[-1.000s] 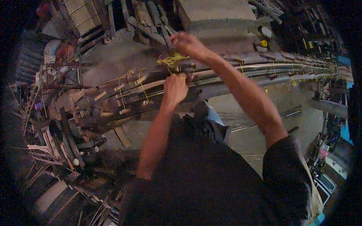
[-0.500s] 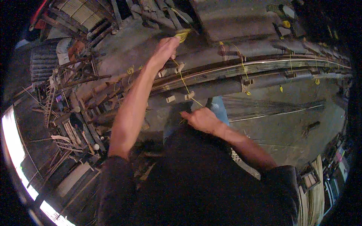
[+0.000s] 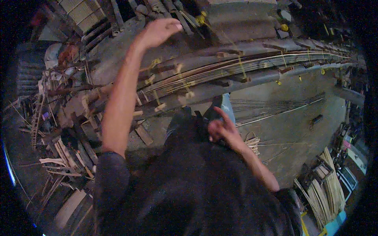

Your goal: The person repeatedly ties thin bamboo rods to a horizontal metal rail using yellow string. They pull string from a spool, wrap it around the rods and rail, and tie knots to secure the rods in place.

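Observation:
My left hand (image 3: 159,32) is raised beyond the long wooden trough, its fingers loosely bent with nothing in them. Just to its right, apart from it, a yellow cord bundle (image 3: 201,18) shows blurred. My right hand (image 3: 222,129) is in front of my body, index finger stretched out and the others partly curled, holding nothing I can see. Between my hands runs a bundle of long thin strips (image 3: 252,67) lying between two dark rails. Yellow cord ties (image 3: 241,67) cross it, and small wooden blocks (image 3: 189,94) sit along the rails.
Wood scraps and poles (image 3: 65,153) crowd the left side. Thin dark rods (image 3: 275,108) lie on the floor to the right of my legs. Long pale slats (image 3: 319,192) stand at the lower right, beside a wooden frame. A broad brown sheet (image 3: 240,21) lies beyond the rails.
My left hand has let go of the yellow cord bundle, which is now to its right. My right hand has come off the cord and its fingers have opened. The view has shifted.

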Available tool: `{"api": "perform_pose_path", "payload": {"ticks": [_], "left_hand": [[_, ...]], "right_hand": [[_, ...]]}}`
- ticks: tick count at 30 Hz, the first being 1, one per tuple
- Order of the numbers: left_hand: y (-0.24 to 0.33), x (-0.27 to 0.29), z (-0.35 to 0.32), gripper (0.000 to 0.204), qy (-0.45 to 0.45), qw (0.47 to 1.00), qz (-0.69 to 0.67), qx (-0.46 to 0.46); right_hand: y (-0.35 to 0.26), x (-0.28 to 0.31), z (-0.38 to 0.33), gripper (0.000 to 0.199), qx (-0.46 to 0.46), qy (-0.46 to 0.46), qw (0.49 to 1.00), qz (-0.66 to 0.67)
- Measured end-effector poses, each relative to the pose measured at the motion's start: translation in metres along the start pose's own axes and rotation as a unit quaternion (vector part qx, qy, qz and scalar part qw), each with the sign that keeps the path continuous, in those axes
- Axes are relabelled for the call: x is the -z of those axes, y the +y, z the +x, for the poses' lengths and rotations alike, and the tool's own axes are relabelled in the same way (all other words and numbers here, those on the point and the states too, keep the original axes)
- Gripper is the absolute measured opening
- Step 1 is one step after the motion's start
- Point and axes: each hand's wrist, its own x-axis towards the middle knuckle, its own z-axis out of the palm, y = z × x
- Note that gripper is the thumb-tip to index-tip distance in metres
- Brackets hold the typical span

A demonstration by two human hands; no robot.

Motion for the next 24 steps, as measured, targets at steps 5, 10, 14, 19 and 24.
{"api": "perform_pose_path", "payload": {"ticks": [5,10,14,19,24], "left_hand": [[0.045,-0.031,-0.121,0.031,0.082,0.996,0.012,0.027],[0.007,-0.126,-0.160,0.029,0.197,0.977,0.075,-0.029],[0.013,-0.129,-0.142,0.024,0.146,0.988,0.053,0.016],[0.029,-0.118,-0.143,0.022,0.134,0.986,0.052,0.081],[0.009,-0.135,-0.163,0.015,0.264,0.962,-0.048,0.039]], "right_hand": [[-0.026,-0.048,0.045,0.025,0.157,0.046,0.888,-0.429],[-0.213,-0.179,0.000,0.011,0.432,-0.096,0.528,-0.725],[-0.229,-0.191,0.128,0.025,0.441,-0.152,0.582,-0.667],[-0.127,-0.084,0.249,0.038,0.395,0.085,0.637,-0.657],[-0.121,-0.105,0.116,0.020,0.373,-0.134,0.834,-0.385]]}}
